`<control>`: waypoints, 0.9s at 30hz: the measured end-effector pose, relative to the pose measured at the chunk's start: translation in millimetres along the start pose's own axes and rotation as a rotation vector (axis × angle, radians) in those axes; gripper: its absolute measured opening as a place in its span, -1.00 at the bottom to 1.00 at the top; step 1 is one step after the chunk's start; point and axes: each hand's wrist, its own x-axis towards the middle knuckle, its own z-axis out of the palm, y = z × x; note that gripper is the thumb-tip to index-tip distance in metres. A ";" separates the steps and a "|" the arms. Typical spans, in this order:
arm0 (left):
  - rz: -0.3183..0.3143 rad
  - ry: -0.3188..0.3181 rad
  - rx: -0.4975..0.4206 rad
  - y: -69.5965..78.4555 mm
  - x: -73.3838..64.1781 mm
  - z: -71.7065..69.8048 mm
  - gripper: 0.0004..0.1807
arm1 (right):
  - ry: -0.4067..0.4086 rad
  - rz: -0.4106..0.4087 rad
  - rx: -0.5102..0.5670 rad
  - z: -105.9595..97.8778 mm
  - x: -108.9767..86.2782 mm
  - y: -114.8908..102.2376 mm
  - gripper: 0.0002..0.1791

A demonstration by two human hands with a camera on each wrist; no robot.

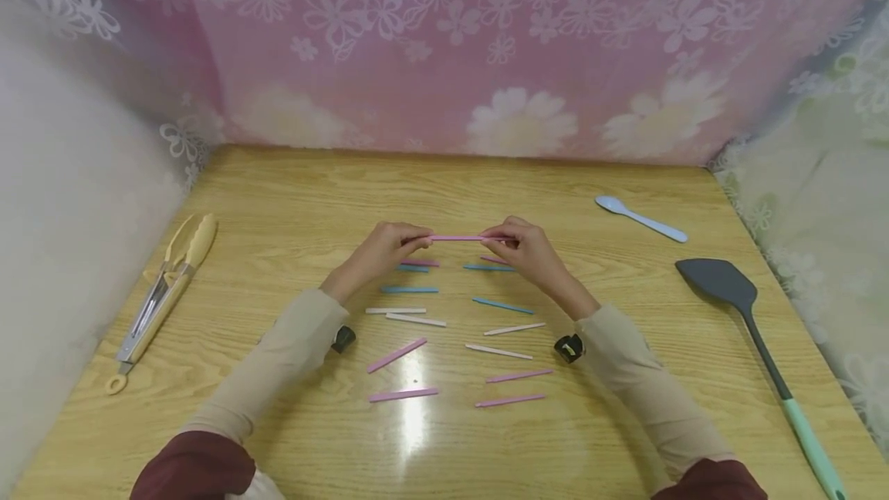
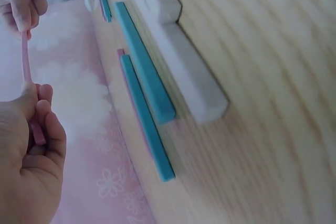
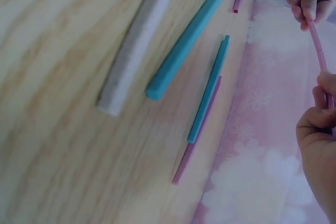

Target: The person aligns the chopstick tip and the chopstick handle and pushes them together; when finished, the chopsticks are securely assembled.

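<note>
Level above the table's far half is a slim pink stick [image 1: 456,238], with a joint line partway along it in the right wrist view. My left hand [image 1: 389,244] pinches its left part between thumb and fingers. The right part is pinched by my right hand [image 1: 525,248]. Part of the stick is hidden inside each hand. Below the left hand lie a pink stick [image 1: 424,263] and blue sticks [image 1: 410,290]. Under the right hand are another pink stick [image 1: 491,259] and blue sticks [image 1: 503,305]. In the right wrist view, a blue stick [image 3: 207,90] has a narrower tip.
Nearer me, white sticks [image 1: 415,320] and pink sticks [image 1: 403,394] lie in two columns, left and right. Tongs [image 1: 163,292] lie at the left edge. To the right are a pale blue spoon [image 1: 646,221] and a dark spatula [image 1: 729,284]. A floral curtain [image 1: 444,60] hangs behind the table.
</note>
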 end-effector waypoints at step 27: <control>0.087 0.175 0.084 8.9 0.0 8.1 -0.77 | 0.100 -0.101 -0.010 11.8 0.1 -1.7 -0.91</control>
